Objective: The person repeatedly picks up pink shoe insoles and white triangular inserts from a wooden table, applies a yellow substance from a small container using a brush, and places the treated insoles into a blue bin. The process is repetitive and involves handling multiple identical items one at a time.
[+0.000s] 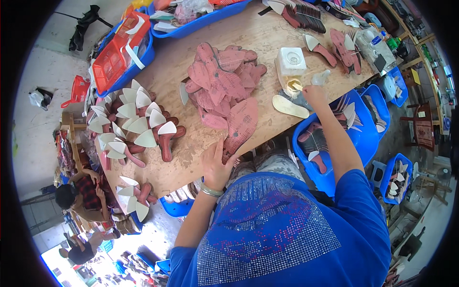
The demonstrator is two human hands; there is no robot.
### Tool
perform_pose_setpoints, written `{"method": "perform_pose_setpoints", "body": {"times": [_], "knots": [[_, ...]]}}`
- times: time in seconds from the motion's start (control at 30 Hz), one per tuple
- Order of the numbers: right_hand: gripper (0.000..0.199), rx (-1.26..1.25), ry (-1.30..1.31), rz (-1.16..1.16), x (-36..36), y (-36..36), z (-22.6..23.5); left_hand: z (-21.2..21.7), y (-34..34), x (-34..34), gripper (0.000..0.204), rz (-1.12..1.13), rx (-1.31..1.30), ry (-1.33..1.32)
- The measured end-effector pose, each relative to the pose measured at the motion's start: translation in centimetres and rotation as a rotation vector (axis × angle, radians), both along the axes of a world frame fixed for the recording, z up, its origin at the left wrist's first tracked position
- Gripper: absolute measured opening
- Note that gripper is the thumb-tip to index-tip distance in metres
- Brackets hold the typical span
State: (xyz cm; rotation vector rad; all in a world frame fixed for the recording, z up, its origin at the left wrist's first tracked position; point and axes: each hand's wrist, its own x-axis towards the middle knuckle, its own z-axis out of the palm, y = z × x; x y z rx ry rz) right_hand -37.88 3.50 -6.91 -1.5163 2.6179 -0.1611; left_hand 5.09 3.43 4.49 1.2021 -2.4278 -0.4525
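My left hand [216, 161] grips the narrow end of a reddish insole board [243, 122] at the table's near edge. The board's wide end points away from me, beside a heap of similar red insole boards [217, 79]. My right hand [314, 97] is closed at the rim of a small pot with pale yellow paste [292, 87]; what its fingers hold is too small to make out. A white block-shaped container [291, 59] stands just behind the pot. A cream sole-shaped piece [290, 106] lies left of my right wrist.
Insoles with white tips [143, 117] crowd the table's left side, and more [299, 14] are stacked at the far edge. A blue bin [354, 131] stands below my right forearm. A red basket [117, 57] sits at the far left. Two people [88, 196] are at lower left.
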Motion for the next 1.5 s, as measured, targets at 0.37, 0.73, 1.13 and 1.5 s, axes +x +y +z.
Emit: {"method": "perform_pose_setpoints", "body": {"times": [0.37,0.73,1.13,1.5], "knots": [[0.021,-0.349,-0.971,-0.04,9.9,7.8,10.9,-0.5,-0.9,-0.7,0.06,0.114,0.088,0.152],[0.021,-0.31,-0.884,0.1,11.3,5.8,14.9,0.4,-1.5,0.5,0.058,-0.066,0.066,0.248],[0.016,-0.521,-0.604,0.476,14.7,2.7,18.1,0.8,-1.5,2.1,0.057,-0.129,-0.114,0.135],[0.013,-0.269,-0.222,0.377,13.1,2.0,17.3,-0.3,-0.8,3.5,0.055,-0.069,-0.159,0.073]]}}
